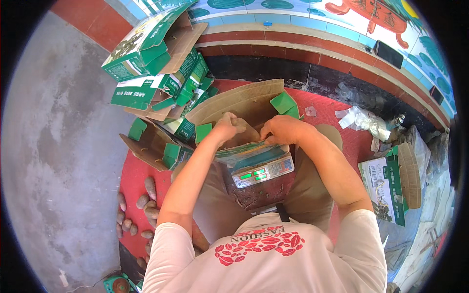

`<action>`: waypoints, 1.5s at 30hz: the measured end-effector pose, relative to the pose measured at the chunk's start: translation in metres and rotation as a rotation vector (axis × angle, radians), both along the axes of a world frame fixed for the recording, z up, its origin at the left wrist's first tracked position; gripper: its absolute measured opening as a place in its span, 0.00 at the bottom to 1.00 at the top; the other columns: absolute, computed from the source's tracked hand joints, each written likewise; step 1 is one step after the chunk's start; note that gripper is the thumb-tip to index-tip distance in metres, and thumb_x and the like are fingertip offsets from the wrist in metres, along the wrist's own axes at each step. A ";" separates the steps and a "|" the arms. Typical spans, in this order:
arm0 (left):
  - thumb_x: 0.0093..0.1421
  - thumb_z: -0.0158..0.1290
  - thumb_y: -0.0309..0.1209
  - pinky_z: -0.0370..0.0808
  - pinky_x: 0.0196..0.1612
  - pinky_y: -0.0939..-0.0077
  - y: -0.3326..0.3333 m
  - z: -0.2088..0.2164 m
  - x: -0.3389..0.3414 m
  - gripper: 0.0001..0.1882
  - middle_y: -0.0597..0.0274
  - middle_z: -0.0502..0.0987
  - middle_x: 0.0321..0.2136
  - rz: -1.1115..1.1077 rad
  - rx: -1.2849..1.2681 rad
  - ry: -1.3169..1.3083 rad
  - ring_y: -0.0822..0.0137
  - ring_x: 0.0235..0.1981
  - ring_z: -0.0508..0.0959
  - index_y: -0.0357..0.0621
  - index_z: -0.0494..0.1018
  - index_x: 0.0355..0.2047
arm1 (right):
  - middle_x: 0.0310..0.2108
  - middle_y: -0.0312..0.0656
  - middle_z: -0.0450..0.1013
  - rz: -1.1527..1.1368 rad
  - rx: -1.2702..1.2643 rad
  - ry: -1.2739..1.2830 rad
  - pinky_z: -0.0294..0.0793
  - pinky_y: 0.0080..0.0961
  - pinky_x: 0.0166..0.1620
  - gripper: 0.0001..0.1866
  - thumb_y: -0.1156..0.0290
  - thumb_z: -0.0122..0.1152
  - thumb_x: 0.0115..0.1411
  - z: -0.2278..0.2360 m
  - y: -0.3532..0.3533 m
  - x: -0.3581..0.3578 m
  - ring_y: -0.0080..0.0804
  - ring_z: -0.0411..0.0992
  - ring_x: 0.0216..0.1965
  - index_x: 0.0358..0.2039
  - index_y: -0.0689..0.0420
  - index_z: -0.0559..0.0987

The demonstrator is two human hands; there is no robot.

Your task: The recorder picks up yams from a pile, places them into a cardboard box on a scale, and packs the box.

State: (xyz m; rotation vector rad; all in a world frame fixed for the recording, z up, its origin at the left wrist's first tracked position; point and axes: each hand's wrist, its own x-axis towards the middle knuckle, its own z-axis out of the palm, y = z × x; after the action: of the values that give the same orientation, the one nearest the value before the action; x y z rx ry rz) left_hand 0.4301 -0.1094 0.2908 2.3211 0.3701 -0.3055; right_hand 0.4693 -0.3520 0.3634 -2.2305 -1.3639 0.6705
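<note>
An open cardboard box [234, 105] with green corner flaps stands between my knees, its tall brown lid raised on the far side. Beneath its near side is a digital scale [264, 172] with lit green displays. My left hand [229, 128] reaches over the box's left part, fingers curled at a brown surface inside; whether that is cardboard or a tuber is unclear. My right hand [286, 130] is bent over the box's near right edge, fingers closed on the cardboard. The box's bottom is hidden.
Green and white boxes [141, 53] are stacked at the far left, beside another open box [151, 144]. Several brown tubers [150, 188] lie on the red mat [137, 171]. Crumpled white plastic [364, 122] and an upright box [391, 183] are on the right. A tiled wall closes the far side.
</note>
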 end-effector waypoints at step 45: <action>0.54 0.51 0.41 0.64 0.58 0.60 0.099 -0.234 -0.392 0.32 0.55 0.52 0.62 1.074 0.147 0.547 0.51 0.61 0.59 0.54 0.56 0.59 | 0.26 0.44 0.74 -0.293 0.150 -0.104 0.69 0.25 0.37 0.12 0.69 0.63 0.52 0.004 0.013 0.001 0.30 0.71 0.29 0.32 0.65 0.77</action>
State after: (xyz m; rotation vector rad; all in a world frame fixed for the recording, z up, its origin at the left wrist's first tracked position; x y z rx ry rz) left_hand 0.0380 -0.0103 0.0564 1.7991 1.8376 -0.3542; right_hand 0.4701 -0.3393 0.3675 -2.3048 -1.0624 0.3424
